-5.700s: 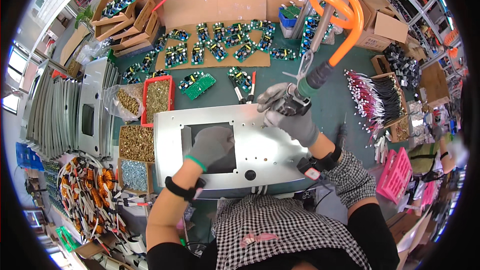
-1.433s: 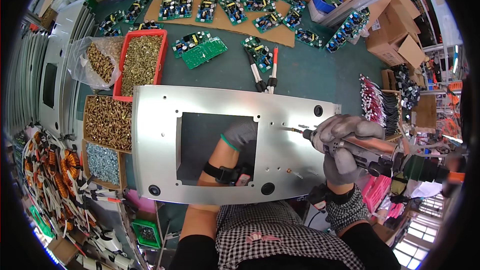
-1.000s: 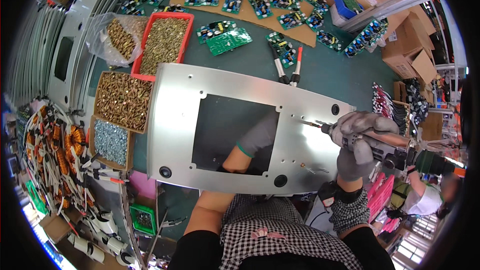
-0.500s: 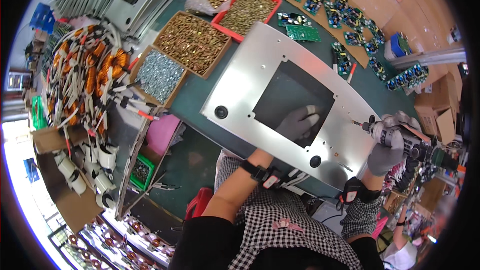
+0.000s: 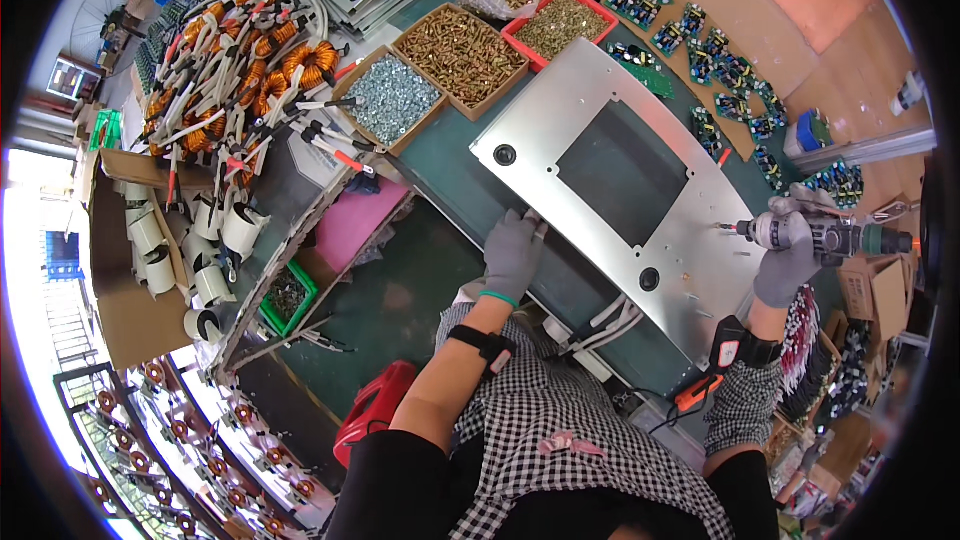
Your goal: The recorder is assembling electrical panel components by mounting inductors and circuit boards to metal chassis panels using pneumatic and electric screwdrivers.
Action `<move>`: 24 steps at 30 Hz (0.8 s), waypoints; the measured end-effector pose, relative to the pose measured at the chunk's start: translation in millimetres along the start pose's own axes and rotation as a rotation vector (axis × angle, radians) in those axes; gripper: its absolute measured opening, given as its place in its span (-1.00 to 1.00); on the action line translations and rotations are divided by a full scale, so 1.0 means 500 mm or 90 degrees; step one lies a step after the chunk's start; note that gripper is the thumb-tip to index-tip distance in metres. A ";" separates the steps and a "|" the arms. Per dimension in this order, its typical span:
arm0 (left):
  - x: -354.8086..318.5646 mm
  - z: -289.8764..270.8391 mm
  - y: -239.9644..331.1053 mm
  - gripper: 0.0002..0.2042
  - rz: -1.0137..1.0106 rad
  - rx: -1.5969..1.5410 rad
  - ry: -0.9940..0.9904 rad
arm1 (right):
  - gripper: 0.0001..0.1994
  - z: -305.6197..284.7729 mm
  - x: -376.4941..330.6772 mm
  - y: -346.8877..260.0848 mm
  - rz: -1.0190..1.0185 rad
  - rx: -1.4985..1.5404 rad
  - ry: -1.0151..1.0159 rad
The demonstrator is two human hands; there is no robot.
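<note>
A silver metal panel with a large rectangular opening and round black inserts lies tilted across the bench in front of me. At its near left edge is my left hand, in a grey glove, its fingers closed around that edge. My right hand, also gloved, is wrapped round a power screwdriver at the panel's right end. The tool points left, and its bit hangs over the panel surface close to some small studs. Part of my left fingertips is hidden at the edge.
Brass-coloured fasteners fill a cardboard box and a red tray; silver nuts fill another box. Circuit boards spread at the far right. Copper coils with cables pile up left. A red stool stands below.
My left hand has come out from beneath the panel, where it showed through the opening, to the near left edge. The whole view has shifted; my right hand still holds the power screwdriver.
</note>
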State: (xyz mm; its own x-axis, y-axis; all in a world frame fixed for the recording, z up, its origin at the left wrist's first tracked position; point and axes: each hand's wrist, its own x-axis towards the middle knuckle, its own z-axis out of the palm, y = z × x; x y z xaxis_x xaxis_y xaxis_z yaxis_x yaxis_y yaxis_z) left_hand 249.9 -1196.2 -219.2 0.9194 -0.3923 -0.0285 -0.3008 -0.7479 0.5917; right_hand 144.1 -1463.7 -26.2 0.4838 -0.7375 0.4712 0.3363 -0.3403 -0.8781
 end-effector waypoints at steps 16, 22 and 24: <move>0.011 0.001 0.047 -0.72 0.047 -0.191 -0.262 | -0.56 -0.030 -0.116 -0.085 0.089 0.308 -0.068; -0.053 0.075 0.113 -0.82 0.037 -0.528 -0.422 | -0.56 -0.024 -0.120 -0.064 0.138 0.280 -0.028; -0.054 0.096 0.123 -0.79 0.123 -0.458 -0.405 | -0.58 -0.025 -0.126 -0.066 0.171 0.277 -0.005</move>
State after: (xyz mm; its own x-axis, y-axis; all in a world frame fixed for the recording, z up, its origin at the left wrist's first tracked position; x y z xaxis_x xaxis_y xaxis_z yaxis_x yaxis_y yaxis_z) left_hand 194.5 -1257.3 -220.9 0.4989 -0.8469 -0.1840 -0.0107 -0.2183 0.9758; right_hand 92.6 -1413.3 -27.9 0.6051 -0.7603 0.2361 0.5039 0.1361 -0.8530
